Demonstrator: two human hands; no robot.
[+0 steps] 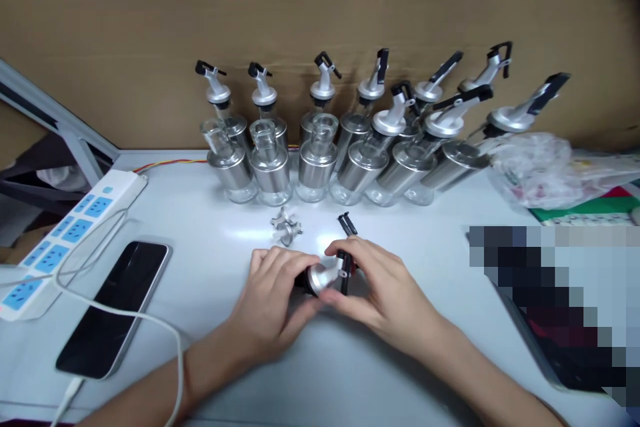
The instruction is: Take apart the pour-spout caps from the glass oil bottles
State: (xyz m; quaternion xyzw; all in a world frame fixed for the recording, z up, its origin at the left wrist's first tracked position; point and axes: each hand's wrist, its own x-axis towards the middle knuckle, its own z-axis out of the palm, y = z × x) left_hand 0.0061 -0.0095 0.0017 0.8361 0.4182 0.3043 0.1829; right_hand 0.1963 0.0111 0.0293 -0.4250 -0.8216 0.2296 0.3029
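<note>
Both hands are closed around one silver pour spout (323, 276) with a black lever. My left hand (277, 290) grips its dark stopper end, which the fingers mostly cover. At the lever end, my right hand (383, 280) has thumb and fingers on the spout. Just beyond my left hand lie several small silver spout parts (287, 227). Black lever pieces (347, 223) rest past my right fingers. Behind stand two rows of glass bottles with steel sleeves; three front-left ones, such as this open-necked bottle (319, 160), have no spout, while others carry spouts like this one (393, 121).
At left are a white power strip (75, 233) and a black phone (117, 307), with a white cable (135, 312) crossing the phone and my left forearm. Clear plastic bags (535, 167) lie at right, above a pixelated area. A cardboard wall (250, 0) closes off the back.
</note>
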